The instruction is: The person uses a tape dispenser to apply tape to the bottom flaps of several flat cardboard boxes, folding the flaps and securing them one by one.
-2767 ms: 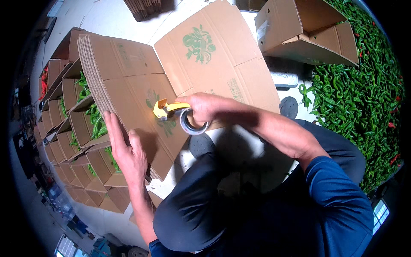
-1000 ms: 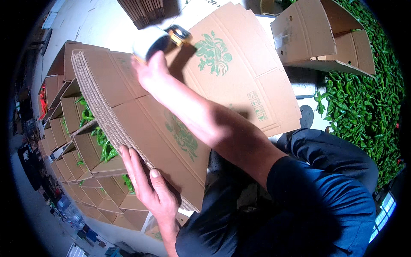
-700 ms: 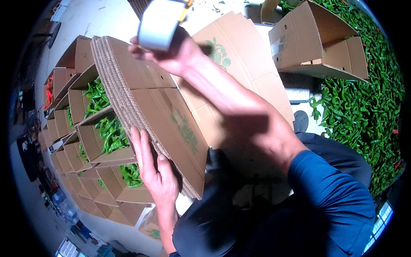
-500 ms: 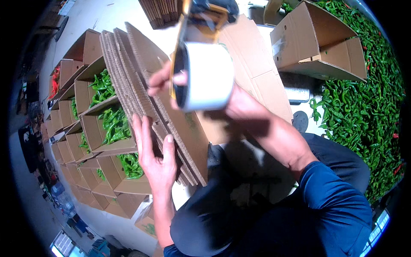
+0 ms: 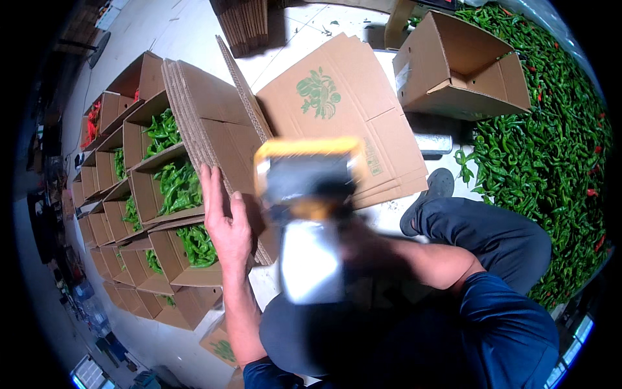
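Note:
My left hand (image 5: 228, 227) lies with outstretched fingers against the edges of a leaning stack of flattened cardboard boxes (image 5: 223, 139). In my right hand (image 5: 363, 243), blurred and partly hidden, is a yellow and black tape dispenser (image 5: 310, 178) with a white roll, held above my lap. One cardboard sheet (image 5: 243, 87) stands tilted a little apart from the stack. Just right of it, more flattened boxes (image 5: 353, 97) lie on the floor, the top one with a green vegetable print.
Open cartons (image 5: 146, 188) of green peppers stand in rows at left, one with red peppers (image 5: 94, 123). An open carton (image 5: 421, 71) sits at upper right, beside a large heap of green peppers (image 5: 551, 175). Another cardboard bundle (image 5: 240, 26) stands at the far side.
My right hand has brought the tape dispenser down toward my lap and turned it. One sheet now stands apart from the stack, and my left hand stays against the cardboard.

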Available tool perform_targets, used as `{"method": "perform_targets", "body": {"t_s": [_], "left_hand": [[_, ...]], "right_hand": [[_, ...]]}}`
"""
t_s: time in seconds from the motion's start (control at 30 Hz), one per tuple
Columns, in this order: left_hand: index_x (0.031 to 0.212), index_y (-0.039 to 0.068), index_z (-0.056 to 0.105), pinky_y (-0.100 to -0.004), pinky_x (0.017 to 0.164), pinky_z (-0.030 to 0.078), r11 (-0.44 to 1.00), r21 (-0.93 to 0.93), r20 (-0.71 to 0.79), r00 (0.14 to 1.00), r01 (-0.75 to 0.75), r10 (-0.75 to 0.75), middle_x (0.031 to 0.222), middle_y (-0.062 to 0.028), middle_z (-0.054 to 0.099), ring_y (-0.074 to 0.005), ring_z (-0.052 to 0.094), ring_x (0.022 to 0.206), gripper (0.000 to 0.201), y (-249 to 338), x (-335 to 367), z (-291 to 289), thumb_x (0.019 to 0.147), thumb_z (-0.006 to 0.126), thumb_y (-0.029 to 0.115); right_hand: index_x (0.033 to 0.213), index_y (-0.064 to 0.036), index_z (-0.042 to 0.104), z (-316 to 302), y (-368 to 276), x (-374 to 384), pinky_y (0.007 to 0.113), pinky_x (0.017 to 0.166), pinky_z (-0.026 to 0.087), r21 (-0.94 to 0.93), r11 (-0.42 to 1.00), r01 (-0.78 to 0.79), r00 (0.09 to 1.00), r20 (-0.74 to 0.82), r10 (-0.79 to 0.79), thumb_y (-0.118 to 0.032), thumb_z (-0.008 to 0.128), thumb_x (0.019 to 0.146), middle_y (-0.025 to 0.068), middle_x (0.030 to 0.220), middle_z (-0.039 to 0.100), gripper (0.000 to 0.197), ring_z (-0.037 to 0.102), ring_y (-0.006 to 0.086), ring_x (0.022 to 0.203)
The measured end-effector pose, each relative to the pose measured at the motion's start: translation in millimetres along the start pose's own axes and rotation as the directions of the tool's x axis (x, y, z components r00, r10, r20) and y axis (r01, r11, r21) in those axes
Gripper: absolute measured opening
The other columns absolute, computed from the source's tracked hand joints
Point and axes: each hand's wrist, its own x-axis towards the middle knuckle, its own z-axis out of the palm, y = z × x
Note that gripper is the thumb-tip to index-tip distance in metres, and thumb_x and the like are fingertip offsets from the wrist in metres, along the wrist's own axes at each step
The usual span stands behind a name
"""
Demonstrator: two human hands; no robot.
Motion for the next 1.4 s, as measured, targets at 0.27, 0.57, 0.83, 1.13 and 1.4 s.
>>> {"method": "perform_targets", "body": {"t_s": [0.27, 0.57, 0.83, 1.13, 1.4], "left_hand": [[0.150, -0.001, 0.041, -0.0397, 0.121, 0.025, 0.998, 0.039, 0.007, 0.999, 0.054, -0.054, 0.160, -0.0221, 0.033, -0.0321, 0.029, 0.150, 0.057, 5, 2, -1, 0.093, 0.047, 0.000], [0.153, 0.003, 0.037, -0.0434, 0.121, 0.022, 0.987, 0.134, 0.035, 0.995, 0.091, -0.096, 0.166, -0.0213, 0.017, -0.0357, 0.021, 0.152, 0.060, 14, 4, -2, 0.094, 0.046, 0.002], [0.153, 0.004, 0.039, -0.0437, 0.122, 0.018, 0.988, 0.111, 0.000, 0.994, 0.105, -0.106, 0.166, -0.0170, 0.020, -0.0316, 0.021, 0.153, 0.060, 14, 3, 3, 0.094, 0.047, 0.002], [0.152, 0.003, 0.040, -0.0440, 0.122, 0.020, 0.991, 0.098, -0.012, 0.995, 0.095, -0.095, 0.165, -0.0171, 0.022, -0.0315, 0.023, 0.152, 0.060, 15, 6, 6, 0.093, 0.048, 0.002], [0.152, 0.002, 0.040, -0.0444, 0.121, 0.022, 0.992, 0.092, -0.010, 0.996, 0.087, -0.086, 0.165, -0.0191, 0.022, -0.0331, 0.024, 0.152, 0.059, 12, 6, 7, 0.094, 0.050, 0.002]], "right_hand": [[0.124, 0.0010, 0.056, 9, 31, 8, 0.035, 0.091, 0.054, -0.024, 0.989, 0.144, 0.758, -0.640, -0.126, 0.003, 0.059, 0.086, 0.0152, 0.109, 0.067, 0.039, 0.067, 0.0213, 0.104], [0.076, -0.0036, 0.056, -70, 146, 166, 0.034, 0.040, 0.037, 0.395, 0.860, -0.323, 0.701, -0.511, 0.498, 0.001, 0.057, 0.077, 0.0069, 0.063, 0.056, 0.004, 0.054, 0.0164, 0.050], [0.092, -0.0018, 0.059, -86, 128, 256, 0.036, 0.050, 0.040, 0.257, 0.881, -0.396, 0.719, -0.510, 0.472, 0.000, 0.057, 0.080, 0.0066, 0.077, 0.056, 0.012, 0.055, 0.0167, 0.066], [0.137, -0.0086, 0.057, -78, 126, 258, 0.040, 0.097, 0.048, -0.117, 0.906, -0.406, 0.835, -0.450, 0.316, -0.008, 0.052, 0.085, 0.0205, 0.118, 0.068, 0.053, 0.064, 0.0320, 0.116], [0.140, -0.0113, 0.056, -76, 128, 246, 0.040, 0.099, 0.047, -0.168, 0.909, -0.381, 0.866, -0.411, 0.287, -0.007, 0.051, 0.085, 0.0207, 0.119, 0.068, 0.056, 0.063, 0.0323, 0.118]]}}
